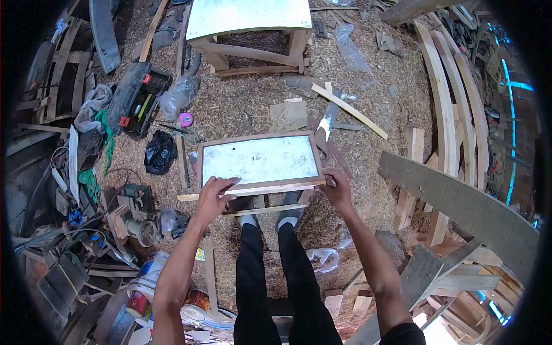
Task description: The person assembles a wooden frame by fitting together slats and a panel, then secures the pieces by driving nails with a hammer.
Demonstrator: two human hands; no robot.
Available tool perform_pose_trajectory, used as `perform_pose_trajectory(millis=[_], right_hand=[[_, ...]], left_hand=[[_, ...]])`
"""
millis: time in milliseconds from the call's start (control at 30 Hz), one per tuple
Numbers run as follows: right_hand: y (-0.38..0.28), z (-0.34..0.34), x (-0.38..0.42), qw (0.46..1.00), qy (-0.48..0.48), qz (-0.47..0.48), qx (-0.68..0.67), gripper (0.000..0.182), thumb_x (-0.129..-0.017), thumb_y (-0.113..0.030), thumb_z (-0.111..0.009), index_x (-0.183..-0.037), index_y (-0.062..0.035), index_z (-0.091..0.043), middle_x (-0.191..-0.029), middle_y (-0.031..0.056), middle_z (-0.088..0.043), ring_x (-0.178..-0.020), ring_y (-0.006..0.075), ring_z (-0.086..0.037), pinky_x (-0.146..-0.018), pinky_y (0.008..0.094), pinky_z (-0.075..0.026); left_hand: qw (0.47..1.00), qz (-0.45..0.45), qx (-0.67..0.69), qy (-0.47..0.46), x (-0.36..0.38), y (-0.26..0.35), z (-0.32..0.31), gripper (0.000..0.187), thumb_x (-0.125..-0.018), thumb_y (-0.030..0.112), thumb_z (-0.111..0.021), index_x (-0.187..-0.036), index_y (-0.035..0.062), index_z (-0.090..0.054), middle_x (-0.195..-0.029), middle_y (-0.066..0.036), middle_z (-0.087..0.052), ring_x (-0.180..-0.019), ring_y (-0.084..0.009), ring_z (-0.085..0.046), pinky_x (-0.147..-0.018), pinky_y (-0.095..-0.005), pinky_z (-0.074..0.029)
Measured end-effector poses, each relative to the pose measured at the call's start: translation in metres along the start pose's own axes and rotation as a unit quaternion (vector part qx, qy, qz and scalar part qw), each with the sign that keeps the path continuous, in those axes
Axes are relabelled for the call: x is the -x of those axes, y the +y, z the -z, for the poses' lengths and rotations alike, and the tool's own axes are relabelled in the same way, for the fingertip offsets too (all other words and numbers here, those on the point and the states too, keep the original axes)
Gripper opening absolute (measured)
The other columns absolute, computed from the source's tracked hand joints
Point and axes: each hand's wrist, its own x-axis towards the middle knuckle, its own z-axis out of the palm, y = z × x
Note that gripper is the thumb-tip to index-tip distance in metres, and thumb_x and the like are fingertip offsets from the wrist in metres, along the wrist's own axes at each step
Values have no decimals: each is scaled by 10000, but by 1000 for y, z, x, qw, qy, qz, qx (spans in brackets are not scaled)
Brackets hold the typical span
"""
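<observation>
A small stool-like piece with a white, smudged top (259, 160) and a brown wooden frame (230, 144) stands before me. Along its near side runs a pale wooden strip (261, 190), its left end sticking out past the frame. My left hand (214, 197) is closed around the strip near the left corner, fingertips over the frame's edge and thumb below. At the near right corner, my right hand (338, 188) has curled fingers pinching the strip's end against the frame; the fingertips are partly hidden. Lower down, another thin rail (267, 210) crosses above my feet.
Wood shavings cover the ground. A pink tape measure (186, 119), a black bag (160, 152) and an open toolbox (141, 100) lie left. Ahead is a white-topped table (248, 16). Loose strips (351, 111) lie ahead right; a curved board (454, 192) juts in from the right.
</observation>
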Motion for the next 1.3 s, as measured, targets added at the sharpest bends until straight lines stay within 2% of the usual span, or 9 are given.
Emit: perform_pose_trajectory(millis=[100, 167, 267, 567, 700, 900, 967, 1100, 1300], right_hand=[[17, -9, 0, 998, 57, 33, 11, 472, -679, 95, -740, -1109, -13, -580, -1089, 105, -614, -1023, 226, -607, -862, 307, -515], [16, -21, -1, 965, 125, -37, -230, 437, -741, 20, -734, -1154, 25, -589, -1072, 116, -646, -973, 177, -618, -831, 282, -502], [0, -33, -19, 946, 160, -97, -265, 357, -803, -73, -708, -1123, 59, -619, -1030, 105, -665, -922, 140, -614, -806, 259, -487], [22, -46, -135, 959, 242, -120, -86, 286, -812, -158, -701, -1027, 29, -681, -899, 117, -700, -799, 132, -627, -749, 266, -482], [1, -53, -171, 944, 274, -184, -20, 261, -776, -186, -724, -981, -24, -713, -813, 138, -706, -759, 186, -667, -732, 289, -491], [82, -50, -229, 947, 224, -230, -14, 253, -715, -245, -759, -895, -68, -739, -742, 106, -703, -696, 216, -678, -704, 315, -508], [36, -42, -224, 950, 204, -238, 13, 253, -711, -253, -759, -881, -67, -740, -743, 107, -702, -677, 216, -676, -694, 322, -511], [44, -39, -221, 964, 193, -173, 57, 246, -715, -238, -750, -883, -59, -736, -733, 116, -698, -634, 213, -671, -647, 324, -513], [28, -34, -217, 968, 180, -144, 102, 221, -739, -203, -727, -894, -46, -730, -727, 137, -694, -651, 235, -672, -641, 334, -511]], left_hand=[[993, -102, -63, 11, -9, -4, 5, 327, -674, 16, -723, -996, 73, -705, -902, -89, -666, -814, -261, -554, -749, -353, -471], [993, -99, -65, 14, -18, -7, 7, 286, -684, 34, -719, -968, 65, -713, -925, -87, -673, -825, -264, -557, -761, -352, -466], [993, -88, -72, 20, -41, -11, 13, 252, -700, 55, -710, -952, 59, -719, -952, -88, -681, -848, -273, -561, -785, -355, -458], [992, -62, -107, -1, -164, -56, 27, 262, -786, 128, -675, -1045, 100, -701, -1034, -132, -675, -931, -310, -598, -871, -382, -456], [996, 37, -79, -37, -203, -76, 30, 236, -827, 143, -655, -1059, 141, -697, -1062, -144, -667, -975, -335, -634, -877, -384, -468], [991, 41, -127, -16, -223, -75, 32, 209, -825, 149, -643, -1015, 83, -699, -968, -181, -671, -919, -333, -643, -842, -394, -476], [990, -81, -113, 1, -227, -82, 32, 229, -800, 136, -655, -1017, 71, -693, -988, -162, -669, -920, -334, -638, -825, -394, -484], [993, -84, -81, 12, -221, -66, 29, 243, -781, 116, -661, -1016, 54, -682, -1010, -143, -657, -934, -334, -626, -821, -392, -491], [920, -235, -312, 21, -212, -63, 23, 307, -706, 63, -679, -1010, 51, -635, -970, -125, -619, -903, -327, -600, -799, -420, -498]])
